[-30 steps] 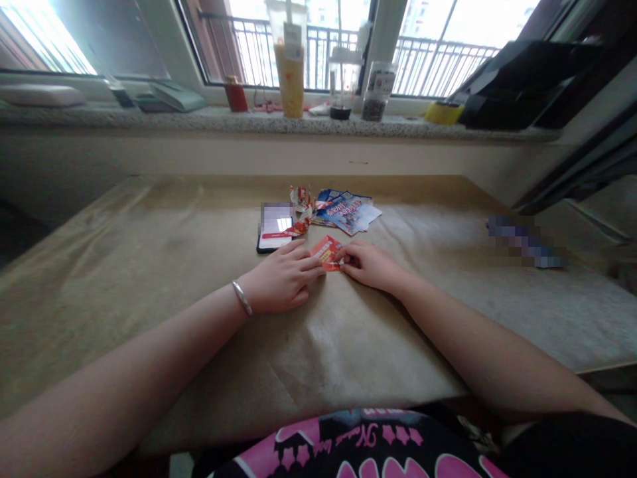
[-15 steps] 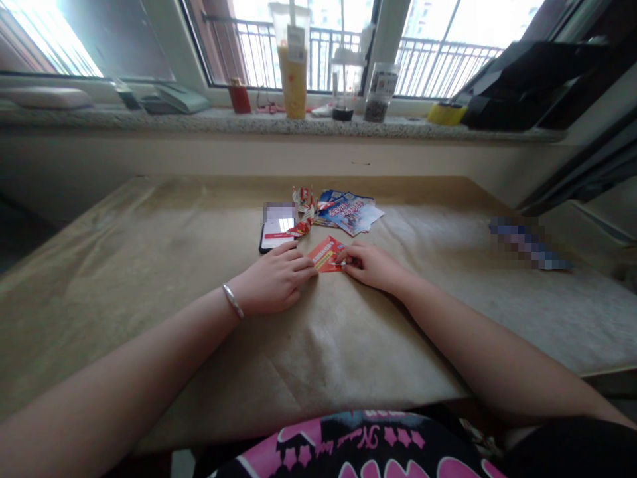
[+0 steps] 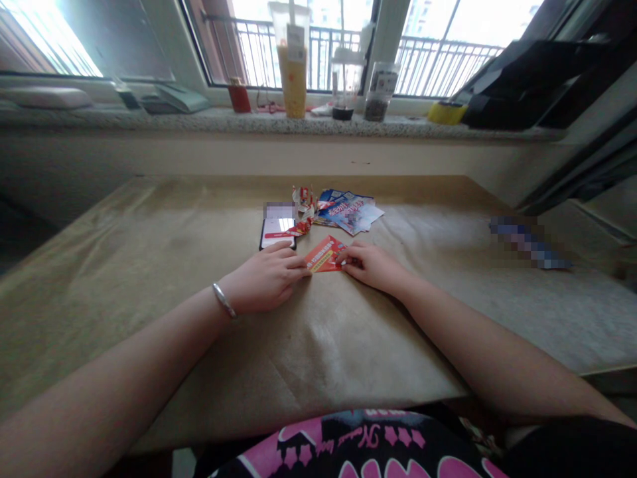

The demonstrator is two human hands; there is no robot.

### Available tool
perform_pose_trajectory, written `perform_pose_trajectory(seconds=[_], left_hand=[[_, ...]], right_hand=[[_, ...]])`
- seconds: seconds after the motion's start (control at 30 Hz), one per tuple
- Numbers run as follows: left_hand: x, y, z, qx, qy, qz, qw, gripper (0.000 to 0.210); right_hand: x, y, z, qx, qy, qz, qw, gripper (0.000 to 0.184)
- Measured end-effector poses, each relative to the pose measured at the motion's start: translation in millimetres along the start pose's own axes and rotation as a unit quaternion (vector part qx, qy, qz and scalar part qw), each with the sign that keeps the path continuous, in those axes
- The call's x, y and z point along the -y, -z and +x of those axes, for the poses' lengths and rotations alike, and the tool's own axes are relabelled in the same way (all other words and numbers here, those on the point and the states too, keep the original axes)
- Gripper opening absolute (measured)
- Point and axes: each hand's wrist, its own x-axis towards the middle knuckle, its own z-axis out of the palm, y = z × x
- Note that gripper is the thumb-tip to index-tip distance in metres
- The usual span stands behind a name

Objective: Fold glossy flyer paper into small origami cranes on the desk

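Head view: red printed card [image 3: 323, 255] lies on surface [image 3: 318, 345]; left hand [image 3: 266, 275], fingers [image 3: 294, 263] extended, touches its left end; right hand [image 3: 369, 267], fingers narrow, pinches its right end.

You are wearing a smooth, polished metal bangle [image 3: 224, 301]; before you, a red card [image 3: 321, 255] is looking like smooth paper, a phone [image 3: 271, 228] is showing a glossy screen, and the table cover [image 3: 318, 352] is shining softly through creases.

Left hand [image 3: 267, 279] palm-down, right hand [image 3: 371, 267] curled
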Motion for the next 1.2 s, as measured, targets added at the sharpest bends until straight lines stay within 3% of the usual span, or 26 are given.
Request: perform_pose_trajectory(seconds=[0.33, 0.47, 0.9, 1.2], left_hand=[[4.6, 1.5, -6.0, 0.001, 0.010, 0.010, 1.000, 0.039], [7.1, 3.3, -8.0, 0.003, 0.014, 0.008, 1.000, 0.038], [15.7, 4.7, -16.6, 0.017, 0.027, -0.025, 0.999, 0.037], [18.4, 9.3, -21.4, 0.022, 0.031, -0.036, 0.999, 0.038]], right_hand=[[-2.3, -1.1, -0.8, -0.036, 0.094, -0.044, 0.994, 0.016], [-2.6, -1.1, -0.8, -0.024, 0.132, -0.048, 0.990, 0.021], [2.4, 1.2, -4.0, -0.003, 0.172, -0.113, 0.979, 0.025], [1.3, 3.1, -5.1, -0.006, 0.169, -0.100, 0.980, 0.026]])
